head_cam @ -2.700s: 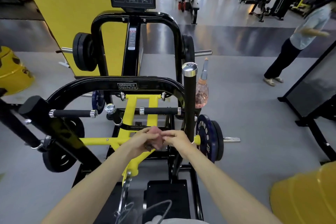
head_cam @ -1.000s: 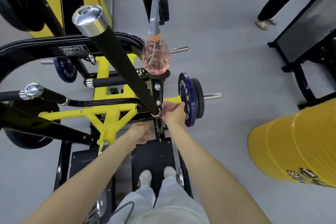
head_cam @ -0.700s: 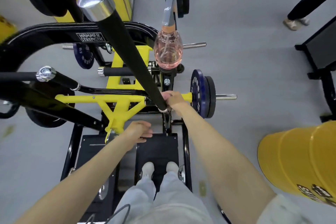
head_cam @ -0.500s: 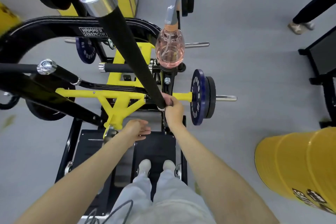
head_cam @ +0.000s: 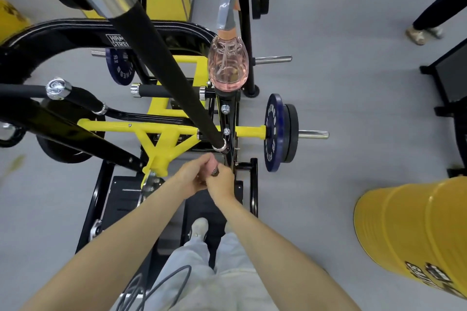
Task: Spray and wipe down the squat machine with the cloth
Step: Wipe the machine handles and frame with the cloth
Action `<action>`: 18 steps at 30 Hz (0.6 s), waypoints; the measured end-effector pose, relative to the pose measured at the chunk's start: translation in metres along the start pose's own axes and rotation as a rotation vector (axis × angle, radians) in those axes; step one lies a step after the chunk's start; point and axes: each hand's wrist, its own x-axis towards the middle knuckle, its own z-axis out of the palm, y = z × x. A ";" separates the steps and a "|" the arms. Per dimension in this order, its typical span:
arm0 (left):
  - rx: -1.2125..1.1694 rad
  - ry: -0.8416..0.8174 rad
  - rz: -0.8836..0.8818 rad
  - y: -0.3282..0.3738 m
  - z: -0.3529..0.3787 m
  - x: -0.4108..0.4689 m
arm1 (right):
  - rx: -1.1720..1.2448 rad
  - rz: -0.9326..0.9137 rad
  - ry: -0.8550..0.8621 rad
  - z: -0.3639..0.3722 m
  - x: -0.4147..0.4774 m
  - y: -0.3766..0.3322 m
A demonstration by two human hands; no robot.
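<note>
The black and yellow squat machine (head_cam: 166, 131) fills the left and centre of the head view. A long black handle bar (head_cam: 161, 58) with a chrome cap runs down to its pivot. A pink spray bottle (head_cam: 228, 64) with a grey trigger stands on the frame, beyond my hands. My left hand (head_cam: 193, 175) and my right hand (head_cam: 219, 180) meet just below the bar's lower end. Between them they pinch a small dark checked cloth (head_cam: 214, 171), mostly hidden by the fingers.
A blue and black weight plate (head_cam: 278, 134) sits on the right sleeve. A yellow drum (head_cam: 414, 230) stands at the right. A person's legs (head_cam: 429, 15) are at the far right top. My feet stand on the black footplate (head_cam: 123, 199).
My right hand has left the bar's lower end and dropped back. My left hand came up from the footplate side to meet it, and both now hold the cloth.
</note>
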 end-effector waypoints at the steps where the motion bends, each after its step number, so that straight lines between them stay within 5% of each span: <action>1: -0.037 -0.047 -0.002 -0.003 -0.005 0.001 | 0.037 0.030 -0.016 -0.002 0.000 -0.001; 3: -0.049 -0.062 0.034 -0.007 -0.010 0.004 | 0.113 0.095 -0.011 -0.009 0.006 -0.006; 8: 0.018 0.286 0.327 0.009 -0.003 0.019 | 0.167 0.143 0.031 -0.035 0.028 -0.012; 12: 0.181 0.159 0.523 0.030 0.020 0.012 | 0.138 0.180 0.067 -0.045 0.037 -0.006; 18: 0.356 -0.089 0.398 0.052 0.014 0.039 | 0.188 0.250 0.033 -0.036 0.039 -0.004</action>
